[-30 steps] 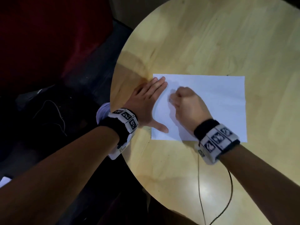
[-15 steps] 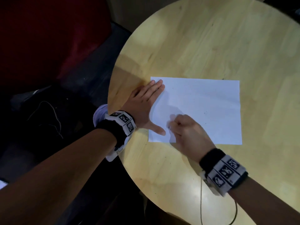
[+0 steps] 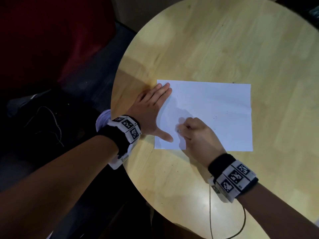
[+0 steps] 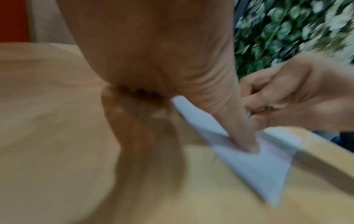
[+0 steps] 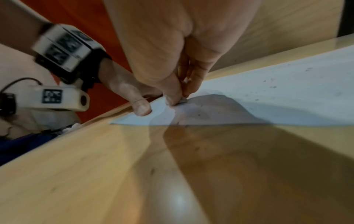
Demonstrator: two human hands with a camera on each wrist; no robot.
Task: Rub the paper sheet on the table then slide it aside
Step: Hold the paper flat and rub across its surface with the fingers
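A white paper sheet [image 3: 215,107] lies flat on the round wooden table [image 3: 207,40]. My left hand [image 3: 155,107] presses flat on the sheet's left edge, fingers straight and thumb [image 4: 239,128] spread onto the near left corner. My right hand [image 3: 183,128] is curled over the sheet's near left part, close to that thumb. Its thumb and fingers pinch a small grey piece [image 5: 182,101] against the paper [image 5: 287,94]; what the piece is cannot be told. A few tiny dark specks dot the sheet.
The table's curved edge [image 3: 119,94] runs just left of my left hand, with dark floor and loose wires [image 3: 51,121] beyond. A thin cable [image 3: 211,213] trails from my right wristband across the near tabletop. Green foliage [image 4: 296,30] stands behind the table.
My right hand has come from the sheet's upper left part down toward its near edge, still curled. The left hand has stayed pressed on the left edge.
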